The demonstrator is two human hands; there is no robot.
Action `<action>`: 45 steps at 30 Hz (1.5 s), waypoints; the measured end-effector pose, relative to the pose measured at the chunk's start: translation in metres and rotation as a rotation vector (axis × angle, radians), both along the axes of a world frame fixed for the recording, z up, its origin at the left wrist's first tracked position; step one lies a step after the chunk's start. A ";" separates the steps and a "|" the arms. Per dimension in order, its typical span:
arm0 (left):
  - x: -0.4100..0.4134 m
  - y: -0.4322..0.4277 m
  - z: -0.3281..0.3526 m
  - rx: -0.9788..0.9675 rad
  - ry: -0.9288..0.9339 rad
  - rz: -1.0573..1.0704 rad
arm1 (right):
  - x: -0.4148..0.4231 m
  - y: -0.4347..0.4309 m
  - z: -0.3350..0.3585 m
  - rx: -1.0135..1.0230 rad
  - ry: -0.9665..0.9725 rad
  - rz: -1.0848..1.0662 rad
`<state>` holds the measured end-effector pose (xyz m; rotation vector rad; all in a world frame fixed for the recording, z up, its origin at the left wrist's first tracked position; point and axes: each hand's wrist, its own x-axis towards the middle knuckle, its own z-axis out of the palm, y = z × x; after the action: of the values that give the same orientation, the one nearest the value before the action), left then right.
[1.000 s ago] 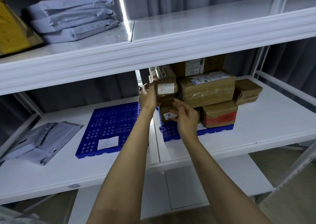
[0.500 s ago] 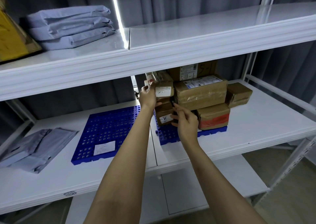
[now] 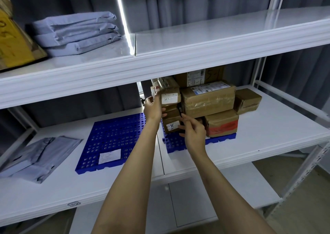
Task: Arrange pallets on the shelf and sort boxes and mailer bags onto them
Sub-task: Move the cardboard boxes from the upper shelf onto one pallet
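Several grey mailer bags (image 3: 35,158) lie loose at the near left of the middle shelf (image 3: 267,135). Just beyond them to the right a blue pallet (image 3: 110,137) lies flat, carrying only a white paper slip (image 3: 109,156). A second pallet (image 3: 178,143) sits beside it to the right, loaded with brown boxes. The right hand (image 3: 193,132) is at the front left of that load, its fingers partly curled against the right edge of the box marked 30 (image 3: 171,124), which stands on the pallet; whether it actually grips the box cannot be told. Higher up, the left hand (image 3: 153,107) holds the left end of the white-labelled box (image 3: 170,98) on top of the same column, fingers up its side and thumb below. Right of the column, a large taped box (image 3: 209,99) rests on a red-taped box (image 3: 222,124), with a small box (image 3: 247,100) behind. On the upper shelf (image 3: 214,44) a stack of folded mailer bags (image 3: 76,33) lies beside a yellow carton (image 3: 14,42), before a grey curtain (image 3: 196,5).
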<state>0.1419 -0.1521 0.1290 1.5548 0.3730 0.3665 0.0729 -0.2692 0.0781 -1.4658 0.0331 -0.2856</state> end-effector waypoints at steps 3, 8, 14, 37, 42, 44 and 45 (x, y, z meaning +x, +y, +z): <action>-0.006 -0.002 0.004 0.023 -0.012 0.022 | -0.002 0.000 0.000 -0.001 0.003 0.003; -0.024 -0.006 -0.005 0.131 -0.026 0.080 | -0.004 -0.008 0.001 -0.032 -0.019 -0.003; -0.073 -0.024 -0.036 0.495 -0.148 0.052 | -0.009 -0.022 -0.003 -0.257 -0.105 -0.051; -0.122 -0.103 -0.012 1.014 -0.484 -0.273 | -0.056 -0.112 0.009 -0.587 -0.024 -0.610; -0.097 -0.137 -0.020 1.074 -0.487 -0.278 | -0.018 -0.156 0.005 -0.582 0.060 -0.634; -0.082 -0.154 -0.025 1.112 -0.456 -0.274 | 0.005 -0.181 -0.002 -0.597 0.120 -0.624; -0.074 -0.163 -0.028 1.124 -0.434 -0.268 | 0.017 -0.194 -0.006 -0.605 0.152 -0.615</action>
<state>0.0680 -0.3147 0.1014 2.4895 -0.4820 0.7536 0.0900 -0.4635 0.0716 -2.0555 0.5689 -0.7279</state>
